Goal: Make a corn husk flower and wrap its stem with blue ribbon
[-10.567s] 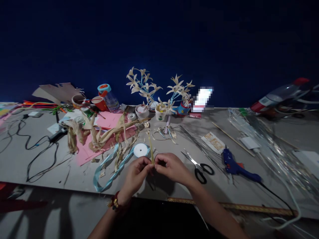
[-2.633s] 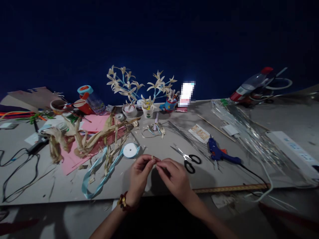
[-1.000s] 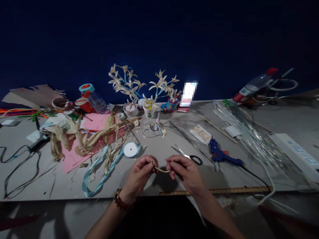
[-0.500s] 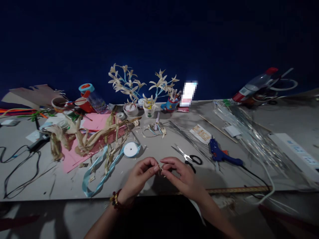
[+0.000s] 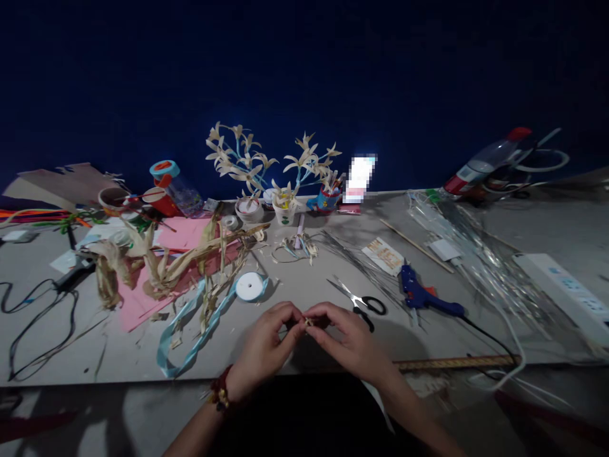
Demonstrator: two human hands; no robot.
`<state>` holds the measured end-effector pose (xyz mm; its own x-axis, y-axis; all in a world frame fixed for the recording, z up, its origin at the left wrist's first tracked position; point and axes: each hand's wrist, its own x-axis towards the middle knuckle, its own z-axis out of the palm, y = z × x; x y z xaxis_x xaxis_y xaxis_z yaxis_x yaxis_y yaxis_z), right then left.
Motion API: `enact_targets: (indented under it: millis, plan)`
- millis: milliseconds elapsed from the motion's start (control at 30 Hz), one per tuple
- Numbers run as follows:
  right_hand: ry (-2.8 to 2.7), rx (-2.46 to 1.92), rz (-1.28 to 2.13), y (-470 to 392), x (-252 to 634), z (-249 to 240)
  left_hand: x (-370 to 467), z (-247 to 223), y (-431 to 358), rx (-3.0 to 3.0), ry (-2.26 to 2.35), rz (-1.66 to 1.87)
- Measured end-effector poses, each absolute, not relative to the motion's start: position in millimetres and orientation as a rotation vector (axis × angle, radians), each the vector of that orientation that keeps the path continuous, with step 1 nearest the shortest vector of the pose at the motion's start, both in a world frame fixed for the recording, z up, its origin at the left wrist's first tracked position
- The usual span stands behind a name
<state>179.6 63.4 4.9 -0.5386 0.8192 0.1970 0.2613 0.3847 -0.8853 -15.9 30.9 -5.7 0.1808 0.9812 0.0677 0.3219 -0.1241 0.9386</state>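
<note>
My left hand [image 5: 276, 336] and my right hand [image 5: 340, 333] meet over the front of the table, fingertips pinched together. Between them is a small pale piece [image 5: 308, 322], which looks like a bit of dried corn husk; most of it is hidden by the fingers. Black-handled scissors [image 5: 364, 304] lie just beyond my right hand, blades half apart. Left of my left hand rests a spool of light blue ribbon [image 5: 250, 286], its loose ribbon [image 5: 190, 358] looping toward the front edge.
A blue glue gun [image 5: 428, 295] and thin wires [image 5: 361, 263] lie to the right. Corn husks [image 5: 166, 266] cover pink paper [image 5: 128, 311] at left. Husk flowers [image 5: 242, 152] stand in cups at the back. A power strip [image 5: 566, 292] and bottle [image 5: 480, 165] sit far right.
My fingertips have drawn closer together around the small pale piece, and my left wrist has turned slightly. The things on the table have stayed put.
</note>
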Motion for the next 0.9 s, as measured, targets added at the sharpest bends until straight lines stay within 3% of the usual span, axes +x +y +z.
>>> enact_targets:
  millis: [200, 500, 900]
  plan:
    - [-1.933, -0.876, 1.019, 65.3, 174.9, -2.7, -13.3, -10.6, 32.1, 1.537, 1.276, 0.975]
    - [-1.217, -0.89, 1.457, 70.1, 178.3, -5.3, -11.2, -13.9, 32.1, 0.997, 1.141, 1.012]
    - [-1.052, -0.88, 1.452, 74.4, 182.7, -3.9, -10.6, -10.6, 27.5, 0.888, 1.053, 1.02]
